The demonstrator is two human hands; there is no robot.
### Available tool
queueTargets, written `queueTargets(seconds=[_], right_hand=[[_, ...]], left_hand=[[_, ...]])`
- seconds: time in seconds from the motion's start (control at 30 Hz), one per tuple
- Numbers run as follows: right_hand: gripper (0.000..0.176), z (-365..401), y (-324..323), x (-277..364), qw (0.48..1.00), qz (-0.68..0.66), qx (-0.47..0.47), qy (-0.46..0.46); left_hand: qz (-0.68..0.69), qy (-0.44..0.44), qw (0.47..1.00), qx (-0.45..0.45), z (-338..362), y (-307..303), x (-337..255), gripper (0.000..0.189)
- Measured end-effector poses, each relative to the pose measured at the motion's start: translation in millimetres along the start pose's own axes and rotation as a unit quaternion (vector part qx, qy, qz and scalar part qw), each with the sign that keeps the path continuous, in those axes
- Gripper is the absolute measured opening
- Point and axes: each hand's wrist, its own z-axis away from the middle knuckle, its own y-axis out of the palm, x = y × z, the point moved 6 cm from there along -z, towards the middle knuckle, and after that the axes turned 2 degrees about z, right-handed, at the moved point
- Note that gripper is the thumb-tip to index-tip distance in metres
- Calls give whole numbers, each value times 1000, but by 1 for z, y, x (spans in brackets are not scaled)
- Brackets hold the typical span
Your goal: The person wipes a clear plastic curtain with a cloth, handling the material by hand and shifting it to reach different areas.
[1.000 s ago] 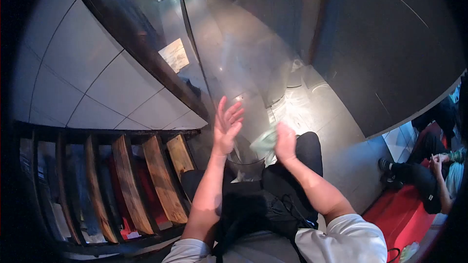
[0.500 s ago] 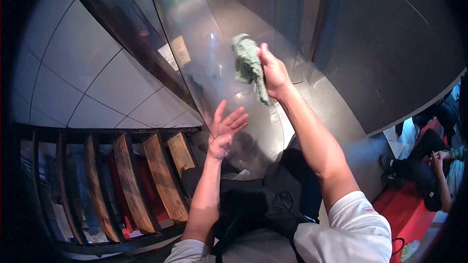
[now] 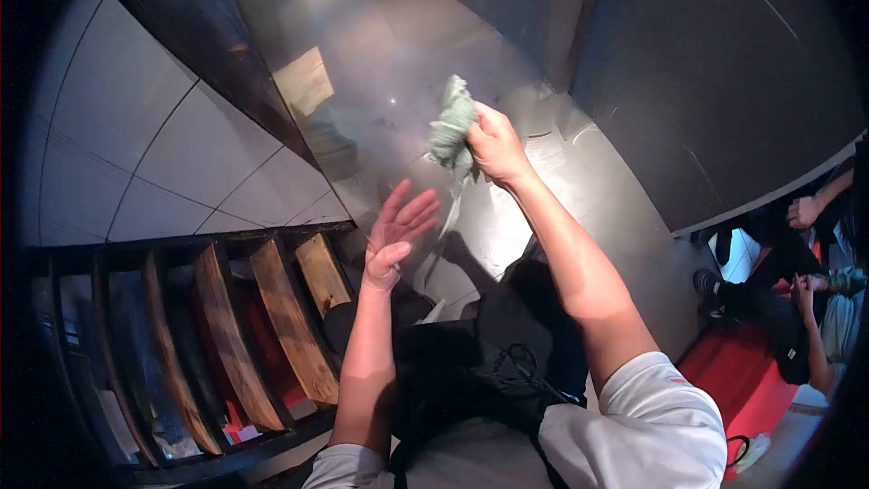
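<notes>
A crumpled green cloth [image 3: 453,127] is gripped in my right hand [image 3: 498,147], held out in front of me with its loose end hanging down. The fingers are wrapped round one side of it. Lower and to the left, my left hand [image 3: 396,234] is raised with its fingers spread and nothing in them. Both hands are close to a shiny see-through pane [image 3: 367,54] that shows reflections and a bright glare.
Wooden slats [image 3: 237,344] in a dark frame lie at the lower left. A pale sheet [image 3: 306,80] shows behind the pane. A big dark panel [image 3: 715,81] stands on the right. People sit by a red surface [image 3: 738,376] at the lower right.
The cloth has bunched up more in my right hand, which has shifted slightly left and down. My left hand stays open and sits a little further left. The whole view has shifted slightly.
</notes>
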Motion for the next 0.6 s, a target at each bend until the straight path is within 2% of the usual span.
queueTargets(seconds=[0.13, 0.3, 0.5, 0.6], right_hand=[[13, 31, -11, -39, 998, 59, -8, -22], [17, 77, -4, -110, 983, -134, 33, 117], [16, 145, 8, -167, 968, -116, 48, 215], [15, 168, 1, -225, 963, -66, 105, 240]], left_hand=[[54, -3, 998, -11, -2, -2, 4, 102], [32, 27, 999, -29, 1, -18, -8, 98], [42, 35, 997, -46, 4, -26, -20, 94], [34, 42, 998, -38, 5, -27, -26, 90]])
